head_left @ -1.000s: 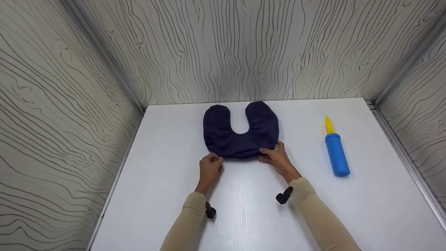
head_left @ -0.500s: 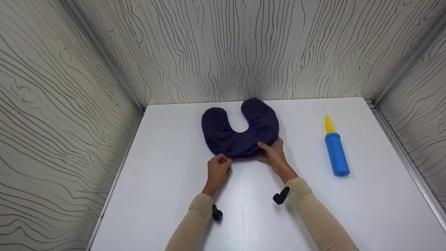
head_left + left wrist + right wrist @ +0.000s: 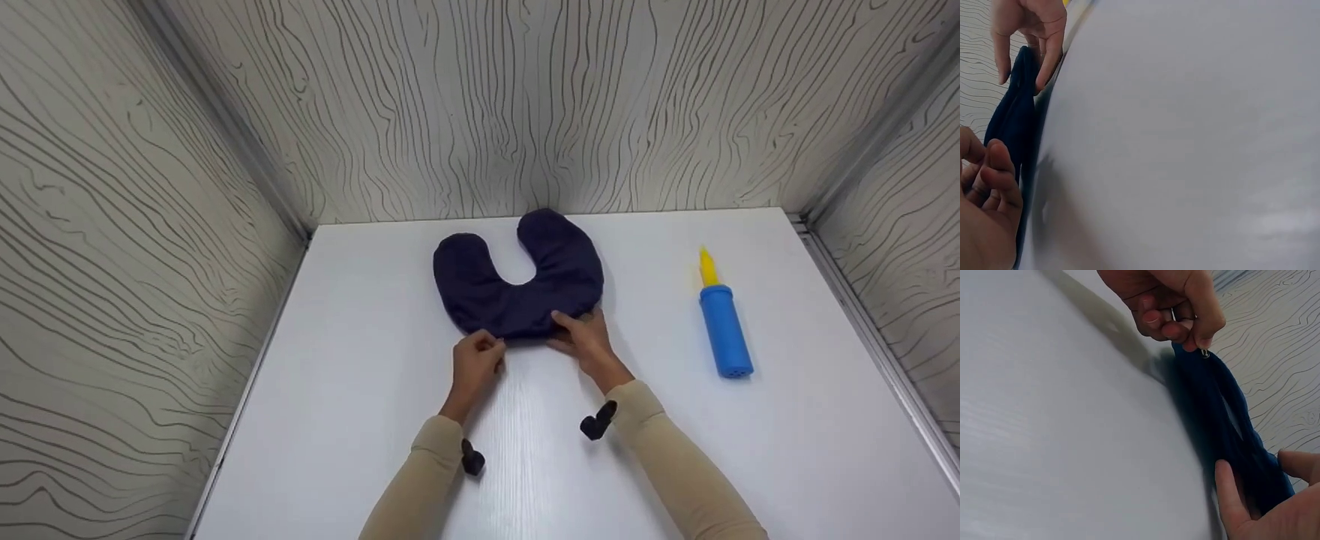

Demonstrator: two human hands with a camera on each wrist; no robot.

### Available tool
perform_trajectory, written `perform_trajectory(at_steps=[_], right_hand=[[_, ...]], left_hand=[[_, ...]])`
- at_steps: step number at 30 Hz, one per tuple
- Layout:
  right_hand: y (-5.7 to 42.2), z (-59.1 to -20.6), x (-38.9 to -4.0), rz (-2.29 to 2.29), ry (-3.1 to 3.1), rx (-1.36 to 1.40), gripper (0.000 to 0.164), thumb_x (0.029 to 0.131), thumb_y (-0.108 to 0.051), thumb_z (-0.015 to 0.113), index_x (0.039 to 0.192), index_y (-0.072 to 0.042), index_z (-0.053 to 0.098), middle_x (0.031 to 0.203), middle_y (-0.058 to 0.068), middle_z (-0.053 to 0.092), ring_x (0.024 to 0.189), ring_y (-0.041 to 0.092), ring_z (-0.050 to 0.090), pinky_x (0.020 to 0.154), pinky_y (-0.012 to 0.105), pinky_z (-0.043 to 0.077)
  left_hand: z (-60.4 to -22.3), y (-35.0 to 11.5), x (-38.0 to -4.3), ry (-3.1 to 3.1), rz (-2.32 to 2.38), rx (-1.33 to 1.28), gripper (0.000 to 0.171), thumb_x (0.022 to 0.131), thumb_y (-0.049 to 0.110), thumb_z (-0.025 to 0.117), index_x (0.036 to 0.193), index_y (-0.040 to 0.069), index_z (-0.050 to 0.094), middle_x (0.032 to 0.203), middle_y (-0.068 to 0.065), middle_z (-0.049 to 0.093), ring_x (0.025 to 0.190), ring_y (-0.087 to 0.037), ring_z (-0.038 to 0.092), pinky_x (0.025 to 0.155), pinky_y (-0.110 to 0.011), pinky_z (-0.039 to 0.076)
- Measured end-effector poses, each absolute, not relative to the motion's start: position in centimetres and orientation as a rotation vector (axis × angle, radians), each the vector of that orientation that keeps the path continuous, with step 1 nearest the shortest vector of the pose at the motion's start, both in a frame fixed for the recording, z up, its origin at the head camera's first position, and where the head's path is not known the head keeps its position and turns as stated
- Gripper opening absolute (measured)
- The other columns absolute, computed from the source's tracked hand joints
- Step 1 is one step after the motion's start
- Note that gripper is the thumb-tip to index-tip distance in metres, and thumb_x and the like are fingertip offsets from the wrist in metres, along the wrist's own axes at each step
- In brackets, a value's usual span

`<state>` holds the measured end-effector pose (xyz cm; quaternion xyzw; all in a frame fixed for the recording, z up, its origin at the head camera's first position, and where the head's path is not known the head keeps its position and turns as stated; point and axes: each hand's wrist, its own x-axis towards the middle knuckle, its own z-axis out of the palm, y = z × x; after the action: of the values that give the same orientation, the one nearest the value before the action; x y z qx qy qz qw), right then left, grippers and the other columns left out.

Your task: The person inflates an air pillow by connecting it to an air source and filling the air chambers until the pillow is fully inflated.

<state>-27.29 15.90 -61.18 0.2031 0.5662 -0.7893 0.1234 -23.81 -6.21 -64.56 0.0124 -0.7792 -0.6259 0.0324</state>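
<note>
A dark navy U-shaped neck pillow lies on the white table with its two arms toward the back wall. My left hand is at its lower edge, pinching a small metal zipper pull between thumb and finger. From there toward my right hand, a narrow slit in the edge shows in the right wrist view. My right hand holds the lower right edge, thumb on top and fingers beneath. In the left wrist view, the pillow's edge runs between both hands.
To the right lies a blue hand pump with a yellow nozzle. Wood-patterned panels enclose the white table at the back and both sides. Small black wrist cameras sit at the sleeve cuffs.
My left hand has slid right along the pillow's lower edge, nearer my right hand. The pillow has turned slightly, its right arm shifting back and left. The right hand has moved slightly left.
</note>
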Motion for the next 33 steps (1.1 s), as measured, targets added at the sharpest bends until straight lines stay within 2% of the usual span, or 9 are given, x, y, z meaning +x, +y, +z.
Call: perform_trajectory(at_steps=[3,8,11,16,22,26,30,33], right_hand=[[15.9,-61.3,-27.3,-2.306,1.665,0.591,0.100,0.103,-0.007,0.066,0.172,-0.012,-0.007,0.174,0.027,0.016,0.147,0.045,0.049,0.104,0.042,0.060],[16.0,-61.5,-27.6,-2.321,1.654,0.615,0.086,0.103,-0.006,0.067,0.168,0.004,0.011,0.161,0.027,0.037,0.137,0.034,0.058,0.104,0.033,0.060],[15.9,-61.5,-27.7,-2.344,1.635,0.619,0.081,0.103,-0.005,0.067,0.165,0.009,0.016,0.155,0.024,0.042,0.135,0.033,0.059,0.106,0.034,0.058],[15.9,-61.5,-27.7,-2.368,1.617,0.605,0.078,0.103,-0.003,0.066,0.164,0.009,0.019,0.151,0.023,0.044,0.138,0.036,0.056,0.110,0.038,0.056],[16.0,-61.5,-27.7,-2.394,1.592,0.615,0.071,0.102,0.000,0.066,0.159,0.012,0.026,0.134,0.014,0.048,0.123,0.026,0.061,0.110,0.039,0.056],[15.9,-61.6,-27.8,-2.397,1.582,0.632,0.074,0.101,0.001,0.066,0.160,0.012,0.023,0.138,0.016,0.047,0.125,0.028,0.060,0.106,0.037,0.059],[15.8,-61.7,-27.8,-2.392,1.579,0.633,0.076,0.101,0.001,0.066,0.162,0.011,0.020,0.145,0.018,0.044,0.133,0.032,0.057,0.104,0.036,0.060],[15.8,-61.7,-27.8,-2.390,1.579,0.642,0.075,0.101,0.001,0.066,0.162,0.011,0.022,0.146,0.019,0.044,0.132,0.033,0.058,0.105,0.036,0.060]], left_hand=[[-64.4,-6.5,-24.1,-2.400,-1.913,0.040,0.014,0.095,0.007,0.072,0.081,0.007,0.070,0.067,0.000,0.065,0.058,-0.012,0.061,0.056,-0.024,0.050],[-64.3,-7.0,-24.4,-2.398,-1.897,0.038,0.013,0.095,0.010,0.072,0.083,0.009,0.071,0.069,0.000,0.065,0.060,-0.012,0.061,0.058,-0.025,0.051],[-64.4,-7.3,-24.6,-2.382,-1.921,0.036,0.013,0.096,0.010,0.072,0.083,0.008,0.071,0.069,-0.001,0.066,0.061,-0.012,0.061,0.059,-0.026,0.052],[-64.4,-7.7,-24.6,-2.363,-1.968,0.062,0.013,0.096,0.010,0.072,0.084,0.006,0.072,0.071,-0.005,0.069,0.062,-0.013,0.062,0.059,-0.026,0.052],[-64.3,-8.3,-24.8,-2.320,-2.083,0.123,0.014,0.099,0.010,0.072,0.087,0.003,0.072,0.074,-0.011,0.070,0.062,-0.015,0.061,0.058,-0.026,0.051],[-64.4,-8.9,-24.9,-2.311,-2.085,0.190,0.014,0.098,0.010,0.072,0.085,0.005,0.071,0.074,-0.006,0.070,0.063,-0.014,0.062,0.056,-0.025,0.051],[-64.5,-9.2,-25.0,-2.309,-2.091,0.215,0.015,0.098,0.010,0.072,0.085,0.005,0.070,0.074,-0.006,0.071,0.063,-0.014,0.063,0.056,-0.025,0.051],[-64.6,-9.3,-25.0,-2.310,-2.093,0.217,0.015,0.098,0.011,0.073,0.084,0.005,0.070,0.074,-0.006,0.071,0.063,-0.014,0.063,0.056,-0.025,0.051]])
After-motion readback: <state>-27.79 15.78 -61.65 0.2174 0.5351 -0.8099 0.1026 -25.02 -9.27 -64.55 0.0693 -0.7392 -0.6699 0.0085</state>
